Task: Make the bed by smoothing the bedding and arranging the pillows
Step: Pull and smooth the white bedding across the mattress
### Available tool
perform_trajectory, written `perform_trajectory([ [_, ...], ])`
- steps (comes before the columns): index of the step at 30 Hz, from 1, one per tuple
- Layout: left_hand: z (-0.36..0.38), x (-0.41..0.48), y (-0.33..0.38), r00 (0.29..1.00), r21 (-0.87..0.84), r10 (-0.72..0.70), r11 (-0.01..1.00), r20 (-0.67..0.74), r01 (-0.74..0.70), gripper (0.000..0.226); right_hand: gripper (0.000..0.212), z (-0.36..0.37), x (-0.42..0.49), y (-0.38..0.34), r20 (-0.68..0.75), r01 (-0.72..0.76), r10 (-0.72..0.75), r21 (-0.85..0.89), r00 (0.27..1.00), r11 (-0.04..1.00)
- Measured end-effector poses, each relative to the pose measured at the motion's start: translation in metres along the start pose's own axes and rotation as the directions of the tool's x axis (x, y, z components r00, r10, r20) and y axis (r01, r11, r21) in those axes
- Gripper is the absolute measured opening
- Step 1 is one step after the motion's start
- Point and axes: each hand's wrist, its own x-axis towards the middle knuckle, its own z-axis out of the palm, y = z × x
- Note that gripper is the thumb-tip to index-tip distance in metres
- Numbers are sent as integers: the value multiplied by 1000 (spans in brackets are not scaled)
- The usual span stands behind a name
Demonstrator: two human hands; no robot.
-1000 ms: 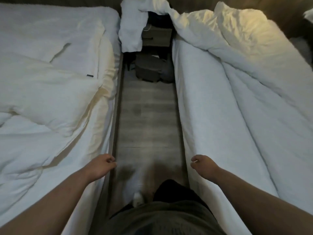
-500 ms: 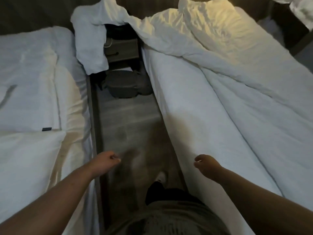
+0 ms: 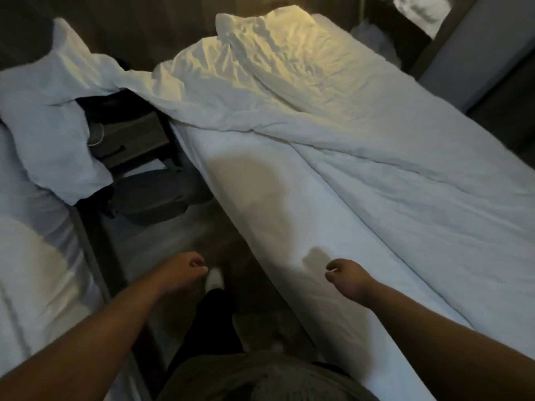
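The right bed fills the frame from 5 o'clock up to 12 o'clock, its long axis pointing toward 11 o'clock, head end far from the person. A strip of bare sheet shows along its near edge. The duvet lies rumpled on it, pushed toward the 3 o'clock side, its long axis along the bed and its folded edge running from 11 to 4 o'clock. One corner trails off the head end toward 9 o'clock, over the nightstand.

The left bed takes the 8 to 9 o'clock edge, parallel to the first across a narrow floor aisle. A creased pillow sits at 12 o'clock at the head of the right bed, lit yellow. A second pillow slumps at 10 o'clock, partly over the left bed and against the nightstand. A dark bag lies on the floor just below the nightstand.

The right hand, at 5 o'clock of centre, hangs just above the bare sheet near the mattress edge, fingers loosely curled, holding nothing; its shadow falls beside it. The left hand, at 7 o'clock, is over the aisle, fingers likewise loosely curled and empty, touching no bedding. A pale shoe shows just beside it.
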Motion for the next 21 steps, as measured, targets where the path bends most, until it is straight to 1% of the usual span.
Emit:
perform_trajectory([
  [2,-29,36,6,999,41,28,999,23,-29,29,37,-6,16,-14,-14,-61,61,44,998,997],
  [8,-121,131,25,988,104,69,991,138,-84,28,38,-23,56,-63,-28,-223,230,170,973,960],
  [11,-155,167,42,979,164,97,978,179,-127,30,38,-29,67,-82,-25,-264,277,233,961,936],
  [13,-170,189,57,973,174,144,969,181,-176,24,38,-35,74,-90,-44,-274,297,274,954,922],
  [15,-180,208,75,962,172,199,958,185,-231,13,39,-44,80,-94,-55,-286,316,300,947,910],
  [17,-186,227,93,950,197,231,942,209,-272,10,40,-57,87,-93,-72,-287,323,307,944,907],
  [19,-189,244,112,944,229,228,931,237,-283,25,40,-74,95,-92,-101,-285,332,323,938,902],
  [21,-194,258,136,936,237,233,925,265,-297,35,40,-92,105,-88,-132,-287,350,349,928,892],
])
